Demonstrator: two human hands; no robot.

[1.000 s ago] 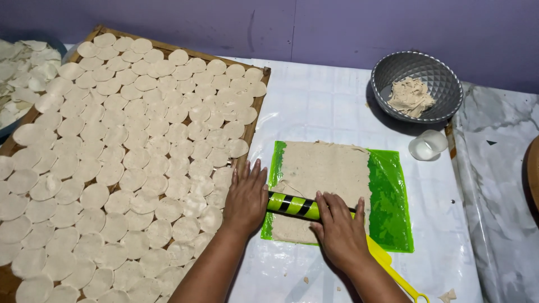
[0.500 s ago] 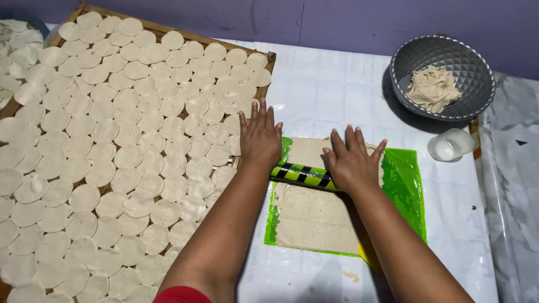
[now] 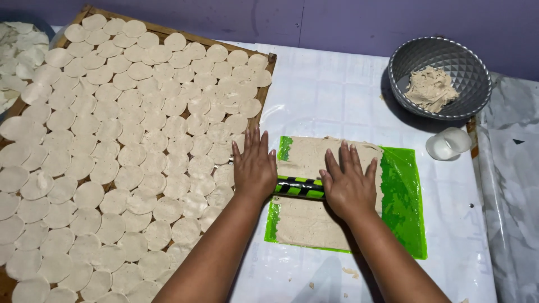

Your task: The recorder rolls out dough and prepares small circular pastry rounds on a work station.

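Pressing down on a green-and-black striped rolling pin [image 3: 299,187], both hands lie flat with palms down and fingers stretched forward and slightly spread. The left hand [image 3: 255,167] covers the pin's left end, its fingertips reaching toward the wooden tray beside it; the right hand [image 3: 349,182] covers the right end, its fingers resting on the dough. Only the short middle stretch of the pin shows between the two hands.

The pin lies crosswise over a sheet of pale dough [image 3: 311,219] spread flat on a bright green plastic sheet [image 3: 401,196]. The dough covers the left and middle of the green sheet, while the right strip of the sheet is bare. This sheet sits on the white-covered tabletop [image 3: 325,90], toward its front edge and somewhat right of centre.

A large wooden tray [image 3: 268,60] fills the left part of the tabletop, packed with thin round dough discs [image 3: 140,140] laid in overlapping rows. More pale discs lie in a heap [image 3: 19,50] past the tray's far left corner.

Near the back right corner of the tabletop stands a grey faceted metal bowl [image 3: 469,78] holding a lump of dough [image 3: 431,88]. Just in front of the bowl, near the right edge, a small white cup [image 3: 447,144] lies on its side. A few dough crumbs [image 3: 351,272] sit by the front edge.
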